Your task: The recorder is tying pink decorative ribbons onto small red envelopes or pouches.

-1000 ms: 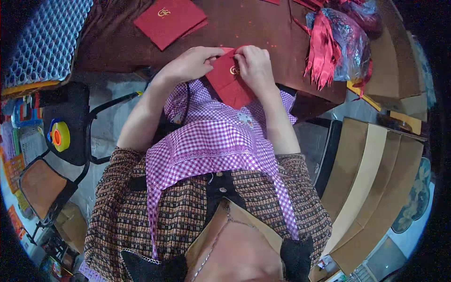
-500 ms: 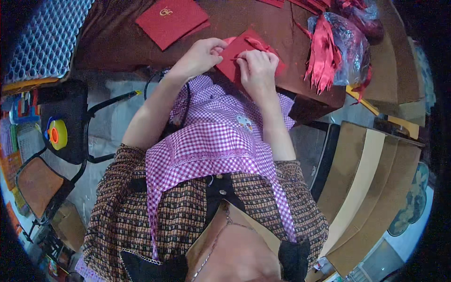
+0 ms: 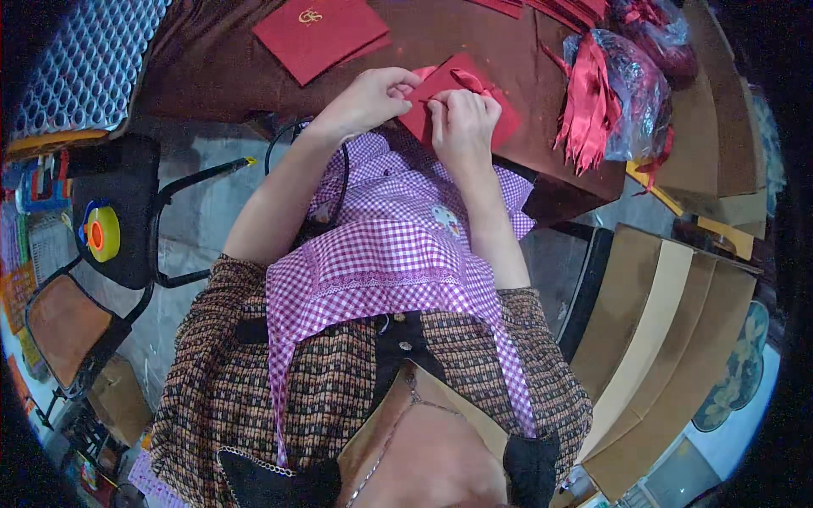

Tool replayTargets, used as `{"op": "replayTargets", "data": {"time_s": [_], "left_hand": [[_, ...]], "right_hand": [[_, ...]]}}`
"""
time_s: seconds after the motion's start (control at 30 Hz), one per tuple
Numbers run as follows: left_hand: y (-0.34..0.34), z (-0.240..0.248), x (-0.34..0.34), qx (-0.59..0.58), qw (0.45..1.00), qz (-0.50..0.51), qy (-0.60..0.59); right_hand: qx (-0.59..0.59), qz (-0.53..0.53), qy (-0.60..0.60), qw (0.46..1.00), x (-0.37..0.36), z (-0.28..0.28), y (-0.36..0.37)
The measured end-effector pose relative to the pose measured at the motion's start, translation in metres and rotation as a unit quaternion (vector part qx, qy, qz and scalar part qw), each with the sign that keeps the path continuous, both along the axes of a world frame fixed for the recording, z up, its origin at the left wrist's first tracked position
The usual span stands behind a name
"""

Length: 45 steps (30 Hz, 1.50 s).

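Note:
A small red card (image 3: 501, 127) lies at the near edge of the brown-covered table, turned cornerwise. A glossy red ribbon (image 3: 467, 80) loops over its upper part and runs in under the fingers of my right hand (image 3: 464, 123). Those fingers are bent and pinched together on the ribbon, over the card's middle. At the card's left edge my left hand (image 3: 373, 102) is closed, fingers curled toward the thumb. A lighter pinkish-red strip shows just beyond its fingertips. Whatever the left fingers grip is too small to make out.
Red folders (image 3: 322, 38) with a gold emblem lie at the far left of the table (image 3: 212, 68). A bundle of red ribbons (image 3: 589, 106) and a clear plastic bag (image 3: 635, 102) are on the right. Cardboard (image 3: 669, 356) stands right; a chair (image 3: 118, 178) holding a tape roll (image 3: 103, 235) stands left.
The view has shifted slightly, so the table items sit a little farther right. Both hands keep nearly the same pose over the card.

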<state>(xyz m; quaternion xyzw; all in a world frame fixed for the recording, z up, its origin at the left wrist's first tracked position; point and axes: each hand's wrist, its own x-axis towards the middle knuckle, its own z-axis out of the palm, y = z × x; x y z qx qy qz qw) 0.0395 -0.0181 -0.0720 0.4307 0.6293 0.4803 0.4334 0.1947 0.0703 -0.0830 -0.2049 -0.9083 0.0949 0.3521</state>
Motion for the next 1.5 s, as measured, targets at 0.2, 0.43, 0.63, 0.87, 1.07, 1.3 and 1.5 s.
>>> {"op": "replayTargets", "data": {"time_s": [0.2,0.43,0.63,0.87,1.07,1.3,1.5], "left_hand": [[0.001,0.004,0.003,-0.01,1.0,0.012,0.017],[0.003,-0.002,0.007,0.003,0.998,0.033,0.044],[0.003,-0.001,0.018,0.008,0.988,0.071,0.139],[0.002,0.012,0.027,0.0,0.975,0.129,0.179],[0.001,0.012,0.033,-0.001,0.978,0.141,0.154],[-0.002,0.002,0.029,0.005,0.985,0.122,0.122],[-0.005,-0.007,0.021,0.013,0.983,0.127,0.133]], "right_hand": [[0.013,0.007,-0.019,1.0,0.001,0.003,0.0],[0.088,0.022,-0.068,0.994,-0.004,0.022,-0.008],[0.107,-0.003,-0.046,0.993,-0.007,0.013,-0.015],[0.001,-0.007,0.008,1.0,-0.007,0.007,-0.016],[0.003,0.009,0.05,0.999,-0.008,-0.001,-0.013],[-0.028,0.006,-0.02,0.999,-0.003,0.002,-0.011],[-0.01,0.044,-0.007,0.999,0.0,0.034,-0.002]]}}
